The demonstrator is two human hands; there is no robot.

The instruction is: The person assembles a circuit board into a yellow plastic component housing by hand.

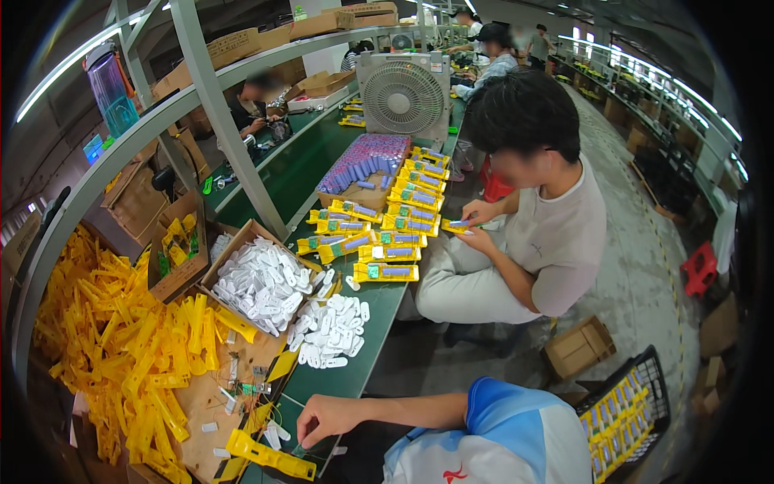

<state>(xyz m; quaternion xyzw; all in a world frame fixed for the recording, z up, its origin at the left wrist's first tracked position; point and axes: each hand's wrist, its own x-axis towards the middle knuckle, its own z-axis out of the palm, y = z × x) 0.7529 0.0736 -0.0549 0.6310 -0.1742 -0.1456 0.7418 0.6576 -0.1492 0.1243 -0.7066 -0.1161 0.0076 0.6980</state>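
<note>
My right hand (326, 419) reaches in over the near edge of the green bench, its thumb and fingertips pinched together. Whatever sits between the fingertips is too small to make out; a thin greenish strand shows just below them. Right beside it a long yellow plastic casing (270, 456) lies tilted near the lower edge of the view. My left hand is out of view. Small white plastic pieces (276, 434) and a small circuit board with thin wires (256, 389) lie around the hand. Farther up the bench is a loose pile of white plastic covers (329, 331).
A cardboard box of white covers (262, 278) and a large heap of yellow casings (121, 347) fill the left. Yellow casings with purple cells (387, 273) line the bench before a tray of cells (363, 165) and a fan (403, 95). A seated co-worker (524, 202) holds one casing.
</note>
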